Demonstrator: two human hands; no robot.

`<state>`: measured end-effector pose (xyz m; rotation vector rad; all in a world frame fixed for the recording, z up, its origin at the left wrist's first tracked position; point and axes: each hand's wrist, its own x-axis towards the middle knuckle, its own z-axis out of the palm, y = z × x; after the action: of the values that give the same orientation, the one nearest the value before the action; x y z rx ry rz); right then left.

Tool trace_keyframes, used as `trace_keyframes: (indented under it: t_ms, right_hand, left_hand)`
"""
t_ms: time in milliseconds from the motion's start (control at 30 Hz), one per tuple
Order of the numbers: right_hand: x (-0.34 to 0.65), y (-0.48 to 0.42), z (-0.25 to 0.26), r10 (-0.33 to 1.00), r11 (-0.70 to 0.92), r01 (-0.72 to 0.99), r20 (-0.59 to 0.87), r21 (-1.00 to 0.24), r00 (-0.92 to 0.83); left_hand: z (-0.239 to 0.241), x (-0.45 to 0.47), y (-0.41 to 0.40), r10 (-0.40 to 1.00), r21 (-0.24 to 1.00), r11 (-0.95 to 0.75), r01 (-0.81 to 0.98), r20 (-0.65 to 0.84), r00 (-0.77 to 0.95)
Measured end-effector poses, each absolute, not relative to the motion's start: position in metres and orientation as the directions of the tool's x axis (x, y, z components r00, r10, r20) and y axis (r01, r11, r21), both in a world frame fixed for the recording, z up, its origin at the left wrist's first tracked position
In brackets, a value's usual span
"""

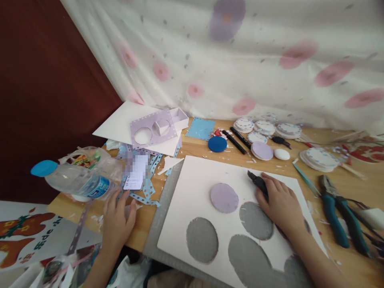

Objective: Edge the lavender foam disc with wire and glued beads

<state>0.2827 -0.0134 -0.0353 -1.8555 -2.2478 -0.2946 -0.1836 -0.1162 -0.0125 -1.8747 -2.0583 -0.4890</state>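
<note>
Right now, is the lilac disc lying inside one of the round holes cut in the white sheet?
No. The lilac disc rests on uncut white sheet, above the holes, left of the right hand.

Soft, even daylight diffuses through the floral curtain; shadows faint. No hard glare. Motion blur smears the bottle and lower-left corner. Wide-angle bending at edges; the table stays moderately sharp.

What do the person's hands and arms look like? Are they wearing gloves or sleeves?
No gloves: both the left hand and the right hand are bare. No sleeves show on the forearms either, and I see no rings, watch or bracelets on them.
</note>
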Motion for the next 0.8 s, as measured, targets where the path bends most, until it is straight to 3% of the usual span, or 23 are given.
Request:
trace_keyframes:
  t_ms: [133, 333, 800]
  right_hand:
    - [0.282, -0.014, -0.034, 0.944, 0.179, 0.984, 0.279, 0.02, -0.177]
    - [0.282, -0.014, -0.033, 0.946, 0.175, 0.984, 0.271, 0.026, -0.176]
    - [0.282, -0.013, -0.033, 0.941, 0.188, 0.982, 0.283, 0.025, -0.188]
  left_hand:
    - [-0.016, -0.192, -0.116, 0.878, -0.073, 0.226, 0.971, 0.448, -0.17]
    - [-0.018, -0.2, -0.114, 0.899, -0.15, 0.237, 0.96, 0.409, -0.158]
    - [-0.004, -0.197, -0.094, 0.87, -0.053, 0.183, 0.982, 0.473, -0.137]
